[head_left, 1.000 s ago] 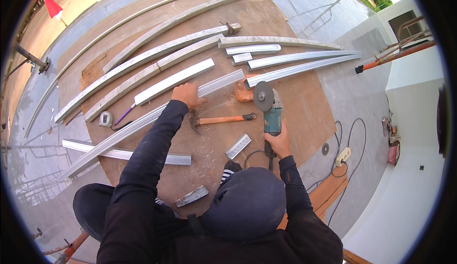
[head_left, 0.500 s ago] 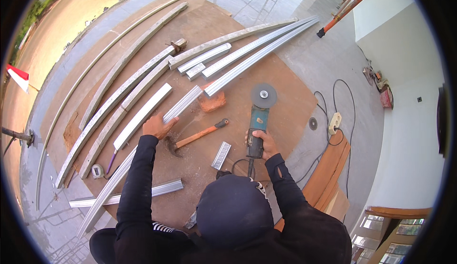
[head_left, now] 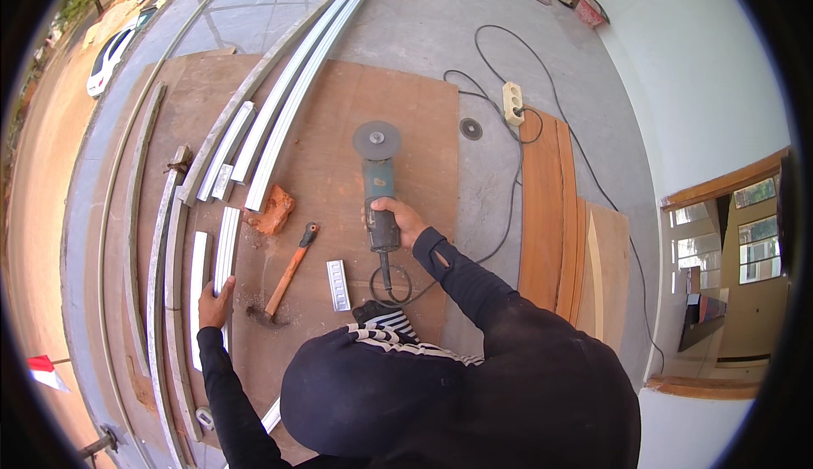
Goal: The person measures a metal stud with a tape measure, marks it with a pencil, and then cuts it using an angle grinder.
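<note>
My right hand [head_left: 400, 220] is wrapped round the dark rear body of a teal angle grinder [head_left: 379, 183]. Its grey cutting disc [head_left: 377, 140] points away from me, and the cord trails back toward me. My left hand [head_left: 217, 303] grips a ribbed silver metal channel [head_left: 227, 247], with the thumb along its right side. Just left of that hand lies a smooth white metal bar [head_left: 200, 266]. Between my two hands are a claw hammer [head_left: 292, 274] with an orange handle and a short piece of metal channel [head_left: 338, 285]. A broken orange brick [head_left: 273, 211] sits beyond the hammer.
Long metal channels [head_left: 292, 101] and dusty wooden battens [head_left: 135, 240] lie across the brown board [head_left: 398, 88] at left. A cream power strip [head_left: 513, 103] with black cables, a loose disc [head_left: 471, 129] and wooden planks [head_left: 546, 206] are at right. A tape measure [head_left: 204, 418] lies near left.
The whole view has swung round to the right, so the bars now run more straight ahead. My right hand still holds the grinder, and my left hand stays on the channel.
</note>
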Action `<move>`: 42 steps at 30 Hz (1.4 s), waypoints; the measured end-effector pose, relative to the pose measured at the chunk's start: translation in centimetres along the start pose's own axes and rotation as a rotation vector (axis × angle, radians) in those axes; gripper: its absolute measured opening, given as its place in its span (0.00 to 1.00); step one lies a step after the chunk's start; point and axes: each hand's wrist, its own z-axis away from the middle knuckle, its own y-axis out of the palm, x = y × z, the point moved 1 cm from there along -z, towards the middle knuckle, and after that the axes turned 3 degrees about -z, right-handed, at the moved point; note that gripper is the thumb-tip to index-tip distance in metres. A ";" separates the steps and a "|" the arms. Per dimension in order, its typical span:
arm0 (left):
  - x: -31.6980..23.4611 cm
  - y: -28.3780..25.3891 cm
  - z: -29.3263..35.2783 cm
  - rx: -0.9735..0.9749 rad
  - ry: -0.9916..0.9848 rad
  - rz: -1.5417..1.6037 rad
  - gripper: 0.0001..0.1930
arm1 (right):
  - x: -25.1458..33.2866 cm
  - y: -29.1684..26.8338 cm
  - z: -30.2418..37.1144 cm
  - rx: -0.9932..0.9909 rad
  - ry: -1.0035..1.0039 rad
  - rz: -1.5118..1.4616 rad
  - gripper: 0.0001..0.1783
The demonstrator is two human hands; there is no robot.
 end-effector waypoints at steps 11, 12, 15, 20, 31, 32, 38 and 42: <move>1.8 -5.0 -2.3 0.254 0.099 -0.002 0.32 | 2.8 -4.6 -2.7 -0.096 -0.084 0.182 0.18; 0.8 -5.6 -2.3 0.269 0.017 -0.053 0.33 | 3.6 -5.1 -2.9 -0.130 -0.030 0.134 0.24; 0.6 -9.2 -1.3 0.281 -0.036 -0.129 0.35 | 5.3 -5.3 -4.3 -0.083 0.024 0.225 0.18; 1.5 -13.0 1.4 0.186 -0.070 -0.271 0.39 | 6.8 -5.3 -5.2 -0.052 0.019 0.277 0.19; 7.9 -17.7 7.3 -0.046 -0.111 -0.490 0.30 | 7.4 -5.8 -4.0 -0.216 0.020 0.344 0.21; 8.9 -17.8 7.5 -0.035 -0.107 -0.501 0.29 | 7.3 -5.5 -3.3 -0.248 0.019 0.390 0.20; 12.9 -17.3 10.6 -0.066 -0.142 -0.454 0.28 | 6.1 -5.0 -3.1 -0.437 -0.170 0.771 0.21; 12.8 -16.9 11.4 0.003 -0.189 -0.389 0.29 | 4.4 -5.1 -3.1 -0.588 -0.379 0.888 0.18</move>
